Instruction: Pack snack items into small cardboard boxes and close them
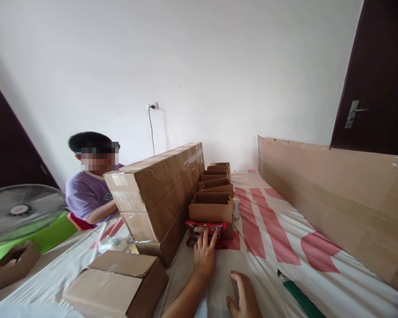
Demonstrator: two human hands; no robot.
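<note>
A red snack packet with white lettering leans against the front of an open-topped cardboard box. My left hand reaches onto this packet, its fingers stretched out and apart over the printed face. Closer to me, my right hand hovers over or rests on the cloth; which of these I cannot tell. Its thumb and forefinger are spread with nothing between them. A green-handled utility knife lies to its right. More open boxes stand in a row behind the first one.
Taped cartons form a wall on the left, with a carton before them. Beyond them sits another person near a fan. A tall cardboard panel borders the right side of the striped cloth.
</note>
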